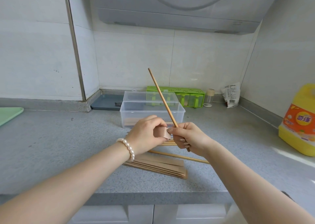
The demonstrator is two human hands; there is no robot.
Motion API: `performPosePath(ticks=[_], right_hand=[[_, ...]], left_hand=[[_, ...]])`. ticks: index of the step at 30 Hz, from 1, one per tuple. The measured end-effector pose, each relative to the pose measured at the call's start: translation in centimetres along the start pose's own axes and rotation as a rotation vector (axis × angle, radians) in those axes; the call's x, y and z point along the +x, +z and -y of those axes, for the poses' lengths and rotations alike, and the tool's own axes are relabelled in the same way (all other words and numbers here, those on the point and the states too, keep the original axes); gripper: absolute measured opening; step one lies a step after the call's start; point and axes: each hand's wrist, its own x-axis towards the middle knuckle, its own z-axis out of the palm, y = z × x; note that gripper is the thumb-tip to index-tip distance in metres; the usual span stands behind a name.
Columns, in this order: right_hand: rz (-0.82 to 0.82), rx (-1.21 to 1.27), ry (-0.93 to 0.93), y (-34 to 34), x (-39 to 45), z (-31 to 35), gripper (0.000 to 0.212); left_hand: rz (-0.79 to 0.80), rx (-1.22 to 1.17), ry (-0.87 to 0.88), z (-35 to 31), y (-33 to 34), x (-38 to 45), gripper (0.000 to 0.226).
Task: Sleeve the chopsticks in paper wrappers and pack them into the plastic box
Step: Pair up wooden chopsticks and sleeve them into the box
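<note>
Chopstick (162,99) is gripped in the right hand (190,137), its free end tilted up and to the left, crossing in front of the box (152,112). Left hand (147,133) is closed on one end of a paper wrapper (162,133), pinched between thumb and fingers just beside the right hand; the two hands nearly touch above the counter (59,147). A pearl bracelet (127,148) sits on the left wrist. Below the hands lie a stack of flat wrappers (158,166) and loose chopsticks (180,156) (one angled out to the right). The clear box stands behind the hands with its lid (150,96) raised; brown wrapped items show at its bottom. A green rack (177,94) stands against the wall, and a yellow bottle (300,121) stands at the right edge.
</note>
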Motion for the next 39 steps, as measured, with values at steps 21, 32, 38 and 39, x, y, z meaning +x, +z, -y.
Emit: performPosePath(ticks=[21, 32, 38, 39], right_hand=[[-0.050, -0.031, 0.037, -0.5, 0.0, -0.4, 0.018], [-0.009, 0.015, 0.027, 0.2, 0.1, -0.5, 0.031], [-0.053, -0.016, 0.043, 0.2, 0.4, -0.5, 0.039], [-0.060, -0.025, 0.049, 0.2, 0.4, -0.5, 0.040]], left_hand=[[0.128, -0.055, -0.079, -0.9, -0.5, -0.2, 0.028], [0.127, -0.123, -0.123, -0.9, -0.4, -0.4, 0.029], [0.130, -0.091, -0.106, -0.7, -0.5, -0.6, 0.032], [0.129, -0.076, -0.094, -0.6, -0.5, -0.6, 0.031]])
